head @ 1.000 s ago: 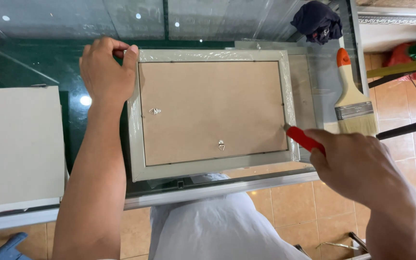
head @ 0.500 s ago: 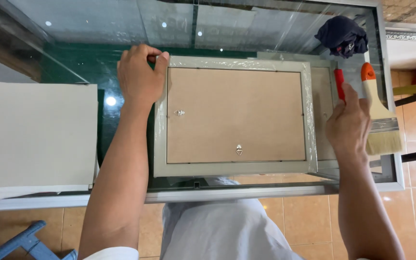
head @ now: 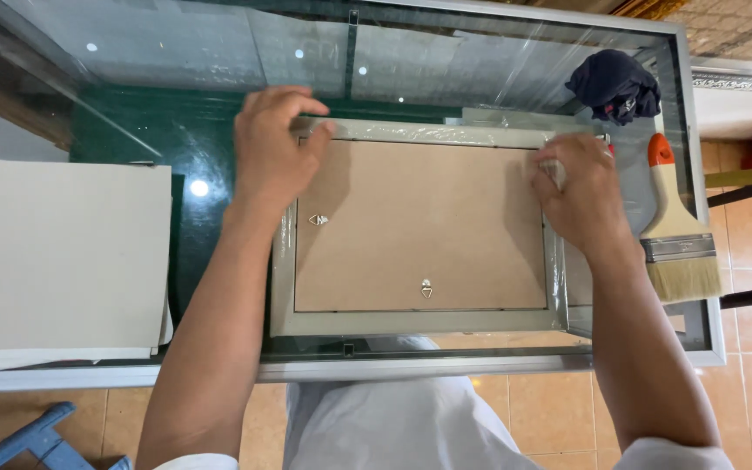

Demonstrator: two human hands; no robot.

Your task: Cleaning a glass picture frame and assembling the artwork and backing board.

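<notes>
Hands at the two far corners of a picture frame (head: 419, 324), seen from above. The frame lies face down on a glass table (head: 176, 70), its brown backing board (head: 419, 222) up, with two small metal hangers on it. The left hand (head: 273, 157) reaches forward, palm down, fingers curled over the frame's far left corner and gripping the edge. The right hand (head: 578, 193) reaches to the far right corner, fingers bent and pinching the frame's edge there; a bit of red shows just past its fingertips. Both forearms stretch straight out from the body, one along each side of the frame. Right of the frame, a paintbrush (head: 676, 231) with an orange-tipped handle lies on the glass. A dark cloth (head: 613, 85) sits at the far right corner of the table. A pale board (head: 58, 257) rests at the left.
</notes>
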